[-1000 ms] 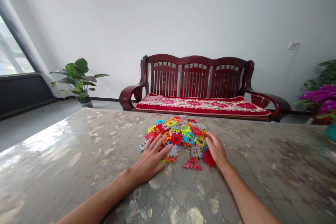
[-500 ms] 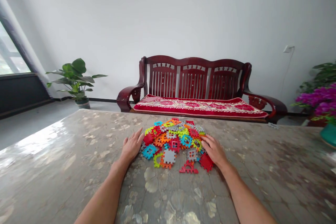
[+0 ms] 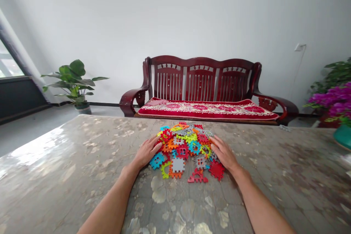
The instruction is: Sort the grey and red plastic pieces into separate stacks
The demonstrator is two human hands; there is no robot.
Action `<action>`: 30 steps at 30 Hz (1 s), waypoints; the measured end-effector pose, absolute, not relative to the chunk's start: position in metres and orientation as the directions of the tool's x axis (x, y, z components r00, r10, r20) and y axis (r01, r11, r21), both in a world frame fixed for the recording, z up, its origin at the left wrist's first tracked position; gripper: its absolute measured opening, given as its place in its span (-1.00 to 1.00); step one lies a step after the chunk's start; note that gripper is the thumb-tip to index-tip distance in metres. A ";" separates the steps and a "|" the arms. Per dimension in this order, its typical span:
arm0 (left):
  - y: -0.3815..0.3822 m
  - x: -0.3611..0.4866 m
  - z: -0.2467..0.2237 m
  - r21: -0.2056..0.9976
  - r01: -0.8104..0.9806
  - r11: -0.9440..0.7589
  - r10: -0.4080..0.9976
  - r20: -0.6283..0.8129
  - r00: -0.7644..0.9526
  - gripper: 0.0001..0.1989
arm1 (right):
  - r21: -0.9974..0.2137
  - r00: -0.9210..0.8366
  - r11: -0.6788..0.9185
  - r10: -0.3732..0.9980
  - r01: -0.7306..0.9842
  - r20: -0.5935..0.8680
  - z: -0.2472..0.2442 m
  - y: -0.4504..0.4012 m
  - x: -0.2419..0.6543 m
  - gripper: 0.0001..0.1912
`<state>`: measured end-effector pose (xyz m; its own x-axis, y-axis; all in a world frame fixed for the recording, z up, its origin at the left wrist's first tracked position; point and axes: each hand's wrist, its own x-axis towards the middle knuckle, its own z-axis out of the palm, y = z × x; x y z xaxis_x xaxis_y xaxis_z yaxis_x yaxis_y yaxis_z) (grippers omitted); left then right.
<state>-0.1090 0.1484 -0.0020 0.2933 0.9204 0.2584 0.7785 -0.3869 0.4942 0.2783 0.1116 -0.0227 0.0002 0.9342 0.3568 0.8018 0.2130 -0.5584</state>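
A heap of colourful plastic interlocking tiles (image 3: pixel 182 150) lies on the table between my hands. My left hand (image 3: pixel 148 150) rests open against the heap's left side, fingers stretched over its edge. On the opposite side, my right hand (image 3: pixel 222 153) touches the pile with its fingers extended, also open. A blue tile (image 3: pixel 157 160) lies by my left hand and a solid red tile (image 3: pixel 216 169) below my right. At the near edge are a grey square tile (image 3: pixel 178 165) and a red arched piece (image 3: pixel 197 176).
The table (image 3: pixel 68 175) has a glossy flowered cover. A grey piece (image 3: pixel 285 128) lies near its far right edge. Behind stands a dark red wooden bench (image 3: pixel 201 80) with a red cushion (image 3: pixel 192 108). A teal pot (image 3: pixel 343 136) with purple flowers stands at right, a potted plant (image 3: pixel 75 80) at left.
My left hand has moved right onto the heap's left side, covering some tiles there. My right hand has hardly moved. The camera view has shifted slightly.
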 end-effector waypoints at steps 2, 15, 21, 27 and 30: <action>0.147 -0.105 -0.003 0.500 0.767 -0.402 0.914 0.271 0.303 -0.45 | -0.537 -0.030 0.222 0.939 0.814 0.342 -0.021 0.110 0.277 -0.51; 0.148 -0.103 -0.004 0.769 0.539 -0.344 0.926 0.373 0.059 -0.41 | -0.609 0.142 0.225 0.858 0.760 0.494 -0.012 0.108 0.278 -0.53; 0.148 -0.101 -0.002 0.707 0.588 -0.393 0.916 0.360 0.179 -0.41 | -0.467 -0.108 0.274 0.930 0.841 0.352 -0.002 0.103 0.262 -0.49; 0.145 -0.100 0.002 0.685 0.601 -0.411 0.911 0.315 0.265 -0.42 | -0.389 -0.163 0.327 0.903 0.861 0.399 0.009 0.087 0.248 -0.56; 0.144 -0.099 0.004 0.692 0.607 -0.391 0.920 0.301 0.250 -0.43 | -0.363 -0.178 0.359 0.877 0.859 0.446 0.014 0.078 0.241 -0.63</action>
<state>-0.0989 0.1436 0.0041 0.2501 0.9202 0.3011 0.6065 -0.3913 0.6921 0.2414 0.0778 0.0142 -0.1781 0.8771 0.4461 0.8595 0.3595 -0.3635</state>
